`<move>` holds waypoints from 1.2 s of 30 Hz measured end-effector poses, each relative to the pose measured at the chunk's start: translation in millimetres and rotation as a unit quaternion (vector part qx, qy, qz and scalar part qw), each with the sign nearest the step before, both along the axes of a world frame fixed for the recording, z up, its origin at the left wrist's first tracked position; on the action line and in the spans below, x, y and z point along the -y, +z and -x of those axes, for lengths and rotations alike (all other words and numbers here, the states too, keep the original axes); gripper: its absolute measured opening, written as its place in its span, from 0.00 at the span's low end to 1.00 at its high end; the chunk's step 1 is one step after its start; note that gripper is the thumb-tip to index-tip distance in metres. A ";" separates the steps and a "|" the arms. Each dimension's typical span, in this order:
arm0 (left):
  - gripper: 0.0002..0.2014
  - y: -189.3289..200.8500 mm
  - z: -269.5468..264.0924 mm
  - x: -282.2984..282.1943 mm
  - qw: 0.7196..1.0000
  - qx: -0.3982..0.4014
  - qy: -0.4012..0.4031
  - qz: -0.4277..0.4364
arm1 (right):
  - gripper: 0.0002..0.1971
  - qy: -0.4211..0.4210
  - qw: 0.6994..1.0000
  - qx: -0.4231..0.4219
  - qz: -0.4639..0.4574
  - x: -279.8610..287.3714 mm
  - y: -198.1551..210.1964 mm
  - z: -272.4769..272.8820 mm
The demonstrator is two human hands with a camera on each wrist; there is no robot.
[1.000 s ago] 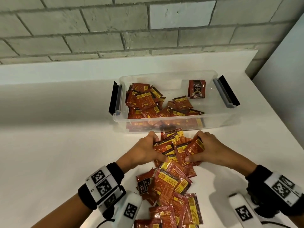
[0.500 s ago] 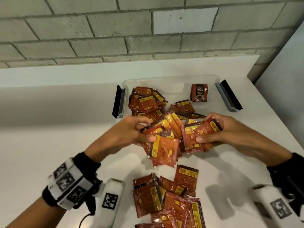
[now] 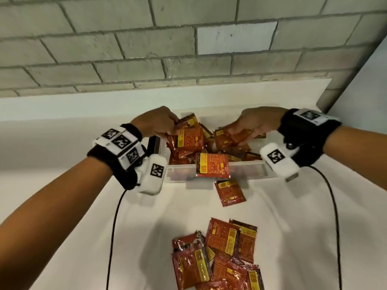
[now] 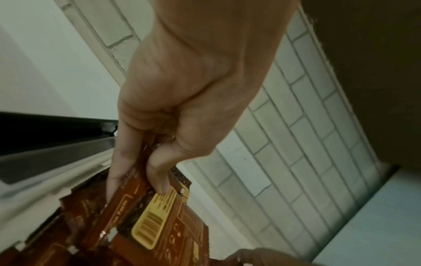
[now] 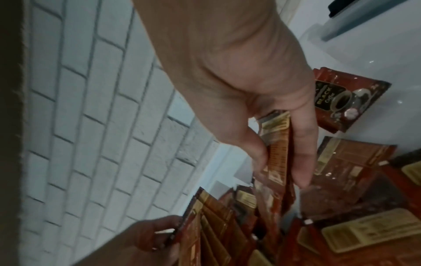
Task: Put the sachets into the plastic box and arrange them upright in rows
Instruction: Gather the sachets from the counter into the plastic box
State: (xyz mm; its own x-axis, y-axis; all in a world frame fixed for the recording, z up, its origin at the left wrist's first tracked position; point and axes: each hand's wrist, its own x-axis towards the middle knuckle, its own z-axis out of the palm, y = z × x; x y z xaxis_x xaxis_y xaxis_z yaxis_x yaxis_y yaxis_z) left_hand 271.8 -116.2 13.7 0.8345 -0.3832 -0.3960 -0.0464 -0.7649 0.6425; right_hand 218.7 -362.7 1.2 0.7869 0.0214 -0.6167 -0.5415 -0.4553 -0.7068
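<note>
Both hands hover over the clear plastic box (image 3: 247, 170), which holds several red sachets lying in a loose heap. My left hand (image 3: 159, 122) pinches a bunch of sachets (image 3: 189, 139) over the box's left side; the left wrist view shows thumb and fingers (image 4: 159, 178) clamped on them. Over the right side my right hand (image 3: 257, 122) grips another bunch (image 3: 230, 138), fingers (image 5: 300, 158) on both faces. One sachet (image 3: 212, 165) hangs at the box's near wall. Another (image 3: 230, 192) lies just in front of the box. A pile of sachets (image 3: 217, 258) stays on the table.
The box sits on a white table (image 3: 62, 185) against a grey brick wall (image 3: 146, 49). Its black latch handle (image 3: 152, 146) shows at the left end. A white panel (image 3: 366, 91) stands at the right. Cables hang from both wrist cameras.
Both hands lifted their bunches of sachets from the table pile and carried them forward over the box. A few sachets dropped; one now hangs at the near wall, one lies before it.
</note>
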 end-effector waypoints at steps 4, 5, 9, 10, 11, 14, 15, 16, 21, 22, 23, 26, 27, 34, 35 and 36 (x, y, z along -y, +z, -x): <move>0.11 -9.2 -3.9 11.7 0.990 0.064 -0.082 -0.093 | 0.06 0.053 0.995 -0.025 0.084 -10.8 -25.5 -14.7; 0.11 -9.9 -3.5 13.4 0.983 0.089 -0.096 -0.127 | 0.06 0.074 0.991 -0.026 0.105 -13.0 -31.1 -17.0; 0.14 -11.4 -0.7 21.0 0.942 0.182 -0.137 -0.247 | 0.12 0.126 0.964 -0.001 0.235 -22.3 -27.7 -19.4; 0.16 -9.0 2.0 22.1 0.934 0.199 -0.137 -0.262 | 0.14 0.155 0.947 0.015 0.282 -24.1 -21.3 -18.4; 0.18 -6.0 5.3 22.4 0.932 0.212 -0.131 -0.263 | 0.14 0.176 0.930 0.043 0.320 -24.1 -16.4 -16.2; 0.18 6.6 13.1 14.7 0.952 0.229 -0.097 -0.178 | 0.15 0.202 0.899 0.116 0.371 -23.5 -1.0 -8.0; 0.17 11.2 17.6 11.4 0.959 0.226 -0.086 -0.146 | 0.17 0.218 0.895 0.137 0.365 -23.9 4.7 -3.4; 0.16 16.2 24.6 8.0 0.965 0.216 -0.081 -0.123 | 0.20 0.238 0.896 0.137 0.349 -24.3 7.7 1.7; 0.07 29.9 76.2 -9.4 0.978 0.156 -0.128 -0.048 | 0.29 0.315 0.925 0.090 0.193 -39.7 12.8 50.5; 0.06 31.6 88.4 -12.3 0.979 0.136 -0.148 -0.033 | 0.27 0.314 0.923 0.113 0.191 -41.6 6.7 56.2; 0.05 31.6 100.5 -15.1 0.979 0.114 -0.169 -0.026 | 0.22 0.303 0.922 0.140 0.195 -42.8 1.1 60.1; 0.08 18.3 137.2 -24.3 0.970 0.035 -0.235 -0.049 | 0.10 0.239 0.937 0.192 0.169 -40.6 0.5 74.6; 0.12 7.9 147.9 -29.0 0.967 0.010 -0.246 -0.065 | 0.09 0.210 0.947 0.199 0.140 -36.6 4.6 80.0; 0.47 -73.5 207.1 -54.3 0.970 -0.069 -0.208 -0.108 | 0.18 0.279 0.958 0.052 0.044 -20.0 -20.5 162.5; 0.51 -80.0 211.9 -52.7 0.970 -0.053 -0.208 -0.114 | 0.19 0.299 0.952 0.037 0.051 -20.4 -32.3 172.6; 0.55 -85.9 216.4 -50.5 0.970 -0.030 -0.209 -0.120 | 0.21 0.310 0.948 0.031 0.060 -20.4 -42.3 181.3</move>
